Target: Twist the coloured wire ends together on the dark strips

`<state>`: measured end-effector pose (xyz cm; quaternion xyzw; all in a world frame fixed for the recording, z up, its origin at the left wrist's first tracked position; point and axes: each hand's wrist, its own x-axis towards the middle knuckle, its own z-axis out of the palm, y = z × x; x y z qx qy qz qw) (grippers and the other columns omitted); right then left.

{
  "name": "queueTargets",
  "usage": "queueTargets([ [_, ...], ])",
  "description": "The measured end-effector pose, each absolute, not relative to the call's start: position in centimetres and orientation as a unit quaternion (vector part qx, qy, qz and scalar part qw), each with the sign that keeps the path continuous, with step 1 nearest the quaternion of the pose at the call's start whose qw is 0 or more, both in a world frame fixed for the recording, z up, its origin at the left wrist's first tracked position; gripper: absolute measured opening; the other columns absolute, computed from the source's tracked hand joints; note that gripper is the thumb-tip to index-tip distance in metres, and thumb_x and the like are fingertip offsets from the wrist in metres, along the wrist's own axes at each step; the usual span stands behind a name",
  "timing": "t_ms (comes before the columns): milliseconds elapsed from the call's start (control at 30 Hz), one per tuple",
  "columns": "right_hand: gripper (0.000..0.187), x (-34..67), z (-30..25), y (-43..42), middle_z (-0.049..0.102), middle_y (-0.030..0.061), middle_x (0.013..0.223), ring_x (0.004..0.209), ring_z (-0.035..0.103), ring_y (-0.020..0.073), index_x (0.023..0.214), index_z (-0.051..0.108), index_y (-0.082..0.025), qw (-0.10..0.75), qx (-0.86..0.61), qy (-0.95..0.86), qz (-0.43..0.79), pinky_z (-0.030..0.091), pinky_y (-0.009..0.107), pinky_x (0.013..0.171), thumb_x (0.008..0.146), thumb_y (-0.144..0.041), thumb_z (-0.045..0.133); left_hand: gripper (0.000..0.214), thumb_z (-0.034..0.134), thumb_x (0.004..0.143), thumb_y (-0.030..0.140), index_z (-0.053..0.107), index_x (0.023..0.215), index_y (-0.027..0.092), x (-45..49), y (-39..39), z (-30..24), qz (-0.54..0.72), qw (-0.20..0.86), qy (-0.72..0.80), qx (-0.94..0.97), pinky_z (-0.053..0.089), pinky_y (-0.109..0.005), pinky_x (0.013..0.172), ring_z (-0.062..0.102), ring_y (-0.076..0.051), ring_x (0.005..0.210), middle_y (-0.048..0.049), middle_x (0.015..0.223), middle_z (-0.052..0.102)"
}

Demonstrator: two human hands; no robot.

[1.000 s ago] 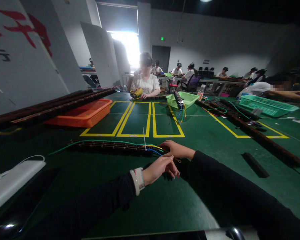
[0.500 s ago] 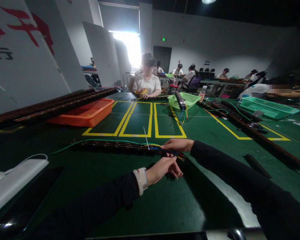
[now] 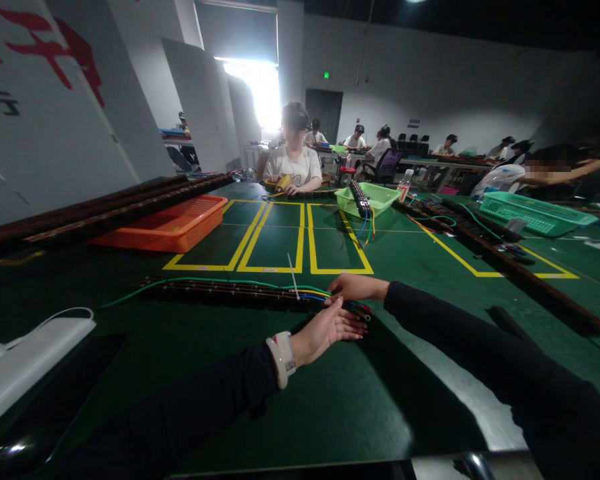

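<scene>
A long dark strip assembly lies across the table before me, with a green wire running along its top. At its right end, blue, yellow and green wires come together under my right hand, whose fingers are closed around the bundle. My left hand is just in front of the wire ends, fingers stretched out and palm partly turned up. A ring-shaped terminal shows past its fingertips. One thin white cable tie sticks up from the strip, left of both hands.
An orange basket stands at the left behind the strip, under long dark strips. Green baskets are farther back. A white power strip and dark phone-like slab lie near left. A person sits opposite.
My left hand has opened from bent fingers to stretched ones and moved slightly up toward the wires. My right hand stays at the bundle, shifted slightly right.
</scene>
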<state>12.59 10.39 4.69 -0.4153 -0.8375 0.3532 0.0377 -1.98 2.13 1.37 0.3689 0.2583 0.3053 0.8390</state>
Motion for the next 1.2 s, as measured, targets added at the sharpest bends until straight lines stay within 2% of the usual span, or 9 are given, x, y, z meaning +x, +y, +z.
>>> queueTargets([
  [133, 0.02, 11.6, 5.5, 9.0, 0.058, 0.002, 0.059, 0.053, 0.044, 0.0094, 0.069, 0.066, -0.01, 0.015, -0.435, -0.884, 0.171, 0.028, 0.022, 0.052, 0.08, -0.021, 0.053, 0.051, 0.038, 0.087, 0.054, 0.06, 0.09, 0.009, -1.8, 2.2, 1.3, 0.361, 0.848, 0.261, 0.287, 0.044, -0.038, 0.09, 0.063, -0.02, 0.083, -0.015, 0.088, 0.066],
  [300, 0.019, 9.9, 5.0, 5.6, 0.064, 0.0136, 0.078, 0.07, 0.057, 0.0193, 0.079, 0.066, -0.01, -0.059, -0.396, -0.912, -0.086, 0.035, 0.027, 0.059, 0.084, -0.011, 0.048, 0.037, 0.043, 0.088, 0.048, 0.06, 0.084, 0.015, -1.5, 2.5, 0.6, 0.439, 0.839, 0.254, 0.2, 0.047, -0.032, 0.084, 0.062, -0.017, 0.085, -0.007, 0.084, 0.066],
  [433, 0.02, 8.6, 4.2, 3.7, 0.063, 0.0164, 0.08, 0.077, 0.057, 0.0239, 0.091, 0.065, -0.006, -0.087, -0.383, -0.905, -0.161, 0.039, 0.031, 0.061, 0.083, -0.004, 0.047, 0.027, 0.053, 0.085, 0.042, 0.06, 0.083, 0.016, -1.6, 2.9, 0.2, 0.451, 0.836, 0.259, 0.176, 0.047, -0.025, 0.077, 0.06, -0.014, 0.085, -0.0038, 0.088, 0.066],
  [600, 0.028, 7.1, 3.0, 2.4, 0.063, 0.0196, 0.084, 0.077, 0.056, 0.0261, 0.101, 0.063, -0.001, -0.068, -0.441, -0.871, -0.208, 0.041, 0.035, 0.061, 0.083, -0.001, 0.041, 0.03, 0.054, 0.083, 0.045, 0.063, 0.087, 0.016, -2.0, 2.9, 0.1, 0.434, 0.835, 0.283, 0.184, 0.048, -0.026, 0.075, 0.061, -0.017, 0.088, -0.0053, 0.092, 0.067],
  [733, 0.038, 6.6, 2.1, 1.2, 0.06, 0.0252, 0.103, 0.09, 0.055, 0.0297, 0.117, 0.054, 0.003, -0.029, -0.472, -0.848, -0.24, 0.042, 0.043, 0.075, 0.082, -0.001, 0.04, 0.02, 0.051, 0.087, 0.035, 0.062, 0.089, 0.018, -1.9, 2.9, 0.4, 0.435, 0.835, 0.298, 0.156, 0.048, -0.025, 0.079, 0.06, -0.014, 0.091, -0.0034, 0.095, 0.067],
  [833, 0.04, 7.3, 2.5, 0.9, 0.059, 0.0241, 0.109, 0.095, 0.054, 0.0294, 0.121, 0.052, 0.003, -0.02, -0.471, -0.853, -0.225, 0.04, 0.043, 0.083, 0.083, -0.003, 0.041, 0.016, 0.049, 0.089, 0.028, 0.059, 0.084, 0.017, -1.7, 3.0, 0.4, 0.45, 0.827, 0.31, 0.13, 0.047, -0.022, 0.078, 0.061, -0.012, 0.087, -0.0026, 0.091, 0.066],
  [1000, 0.031, 10.6, 5.3, 2.8, 0.063, 0.0124, 0.101, 0.094, 0.056, 0.0224, 0.113, 0.058, -0.012, 0.061, -0.461, -0.885, -0.031, 0.041, 0.033, 0.082, 0.088, -0.028, 0.049, 0.017, 0.049, 0.089, 0.026, 0.057, 0.079, 0.015, -1.5, 3.2, 0.4, 0.464, 0.827, 0.281, 0.145, 0.048, -0.025, 0.077, 0.061, -0.013, 0.079, -0.0044, 0.084, 0.065],
  [1100, 0.035, 12.9, 6.3, 4.9, 0.063, 0.0106, 0.098, 0.087, 0.057, 0.0201, 0.1, 0.061, -0.013, 0.114, -0.521, -0.844, 0.056, 0.041, 0.028, 0.073, 0.086, -0.044, 0.051, 0.024, 0.042, 0.091, 0.029, 0.059, 0.084, 0.013, -1.5, 3.1, 0.6, 0.453, 0.839, 0.244, 0.174, 0.046, -0.029, 0.083, 0.061, -0.015, 0.086, -0.0087, 0.092, 0.065],
  [1200, 0.046, 14.5, 6.1, 6.6, 0.065, 0.007, 0.08, 0.067, 0.055, 0.0154, 0.085, 0.064, -0.013, 0.057, -0.535, -0.816, 0.212, 0.039, 0.025, 0.059, 0.083, -0.057, 0.049, 0.029, 0.037, 0.093, 0.031, 0.06, 0.094, 0.012, -1.6, 3.1, 0.7, 0.444, 0.843, 0.228, 0.201, 0.043, -0.03, 0.088, 0.059, -0.017, 0.095, -0.0114, 0.099, 0.064],
])
